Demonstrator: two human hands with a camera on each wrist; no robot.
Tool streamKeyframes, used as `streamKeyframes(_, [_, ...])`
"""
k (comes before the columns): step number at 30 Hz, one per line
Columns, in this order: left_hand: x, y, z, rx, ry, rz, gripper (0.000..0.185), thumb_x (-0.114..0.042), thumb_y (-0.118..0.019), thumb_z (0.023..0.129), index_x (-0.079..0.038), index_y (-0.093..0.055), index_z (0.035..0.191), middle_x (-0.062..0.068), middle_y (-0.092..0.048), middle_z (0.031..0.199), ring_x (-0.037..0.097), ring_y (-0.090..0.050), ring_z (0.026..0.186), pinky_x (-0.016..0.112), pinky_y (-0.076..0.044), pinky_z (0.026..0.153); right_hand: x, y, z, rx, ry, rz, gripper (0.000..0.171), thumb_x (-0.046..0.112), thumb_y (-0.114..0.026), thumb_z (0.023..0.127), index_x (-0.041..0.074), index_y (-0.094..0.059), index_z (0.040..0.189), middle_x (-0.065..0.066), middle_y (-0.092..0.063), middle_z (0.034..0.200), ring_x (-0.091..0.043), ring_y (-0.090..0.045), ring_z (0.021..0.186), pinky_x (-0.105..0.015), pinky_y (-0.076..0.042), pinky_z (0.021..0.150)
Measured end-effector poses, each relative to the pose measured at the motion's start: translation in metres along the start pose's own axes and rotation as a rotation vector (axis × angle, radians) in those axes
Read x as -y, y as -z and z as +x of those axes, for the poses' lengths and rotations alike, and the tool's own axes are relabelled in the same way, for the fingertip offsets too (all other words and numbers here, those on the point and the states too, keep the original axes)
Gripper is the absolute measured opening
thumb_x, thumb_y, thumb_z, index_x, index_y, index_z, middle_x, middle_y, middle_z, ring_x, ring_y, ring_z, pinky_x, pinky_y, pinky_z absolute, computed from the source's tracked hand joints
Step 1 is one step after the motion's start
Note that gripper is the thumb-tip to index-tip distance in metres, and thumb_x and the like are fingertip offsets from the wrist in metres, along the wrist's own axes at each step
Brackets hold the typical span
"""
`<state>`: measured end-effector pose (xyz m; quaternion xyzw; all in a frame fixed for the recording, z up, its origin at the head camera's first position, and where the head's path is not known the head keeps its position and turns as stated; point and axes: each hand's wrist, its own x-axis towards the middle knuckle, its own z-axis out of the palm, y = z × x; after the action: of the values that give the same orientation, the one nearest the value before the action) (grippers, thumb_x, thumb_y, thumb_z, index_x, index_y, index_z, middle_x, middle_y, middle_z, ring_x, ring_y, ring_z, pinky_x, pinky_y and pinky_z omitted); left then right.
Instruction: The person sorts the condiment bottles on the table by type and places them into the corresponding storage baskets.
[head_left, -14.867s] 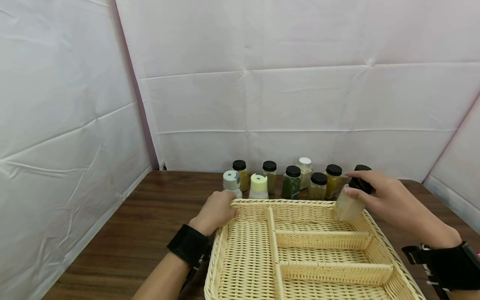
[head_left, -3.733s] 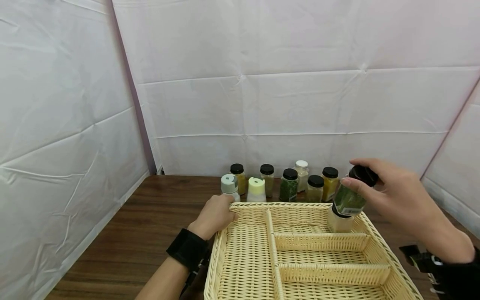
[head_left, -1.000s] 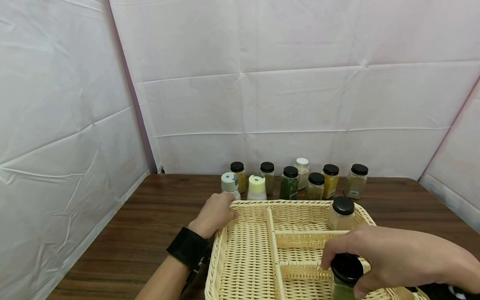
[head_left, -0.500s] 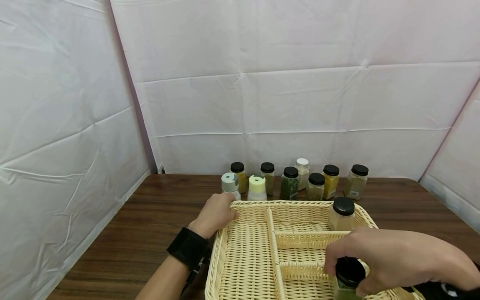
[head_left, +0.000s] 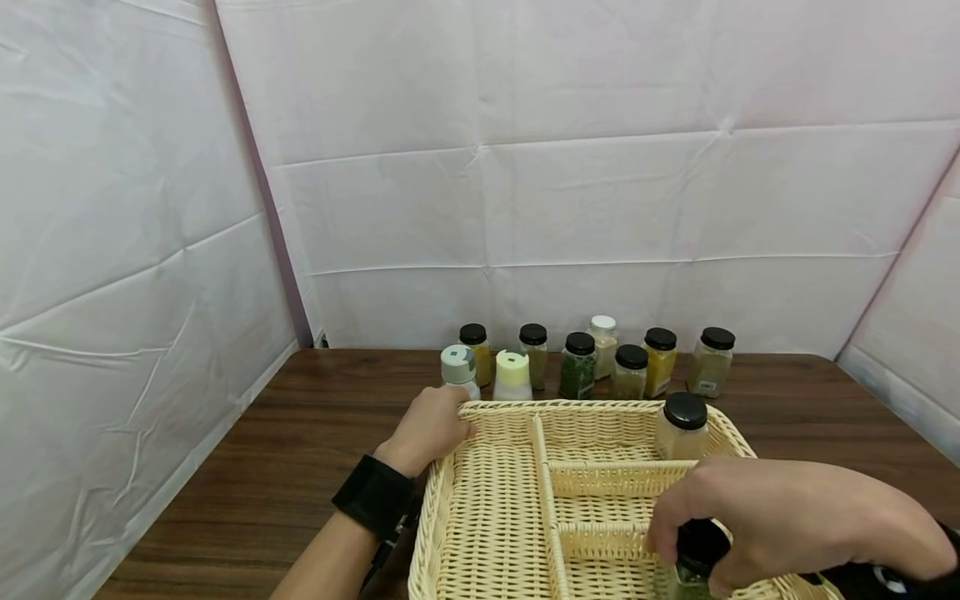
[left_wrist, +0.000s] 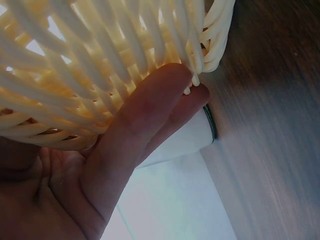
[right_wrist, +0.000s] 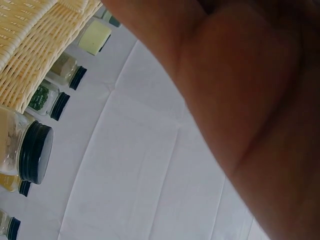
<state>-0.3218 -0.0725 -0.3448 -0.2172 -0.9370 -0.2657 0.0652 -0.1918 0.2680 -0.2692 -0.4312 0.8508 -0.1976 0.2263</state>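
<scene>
My left hand (head_left: 429,432) grips the back left corner of a pale wicker basket (head_left: 551,500) with dividers; in the left wrist view its fingers (left_wrist: 145,112) lie along the outside of the weave. With my right hand (head_left: 795,521) I hold a spice jar (head_left: 701,546) by its black lid, low in the basket's front right compartment. Green contents show below the lid, and the jar's lower part is cut off by the frame. A black-lidded jar of pale powder (head_left: 682,429) stands in the back right compartment.
Behind the basket, on the dark wooden table (head_left: 300,467), stand several jars, among them a green herb jar (head_left: 577,371), a yellow one (head_left: 660,367) and a white-lidded one (head_left: 603,350). A grey-capped bottle (head_left: 459,371) and a yellow-capped bottle (head_left: 513,375) stand near my left hand.
Earlier my right hand put the pale jar into the back compartment, then carried the green jar over it to the front one. Lately the green jar has sunk slightly. My left hand has stayed put.
</scene>
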Motion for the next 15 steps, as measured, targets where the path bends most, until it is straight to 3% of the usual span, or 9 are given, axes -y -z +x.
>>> streamKeyframes(15, [-0.0002,-0.0001,0.0,-0.008,-0.014,0.012,0.009,0.0,-0.08,0.089,-0.003,-0.072,0.094,0.005,-0.067,0.081,0.016,-0.056,0.067,0.033,-0.051,0.067,0.001,0.0001,0.0026,0.001,-0.001,0.019,0.038,0.002,-0.084,0.088,0.026,-0.075,0.116,0.021,-0.068,0.117,0.002,-0.062,0.103,-0.028,-0.056,0.074])
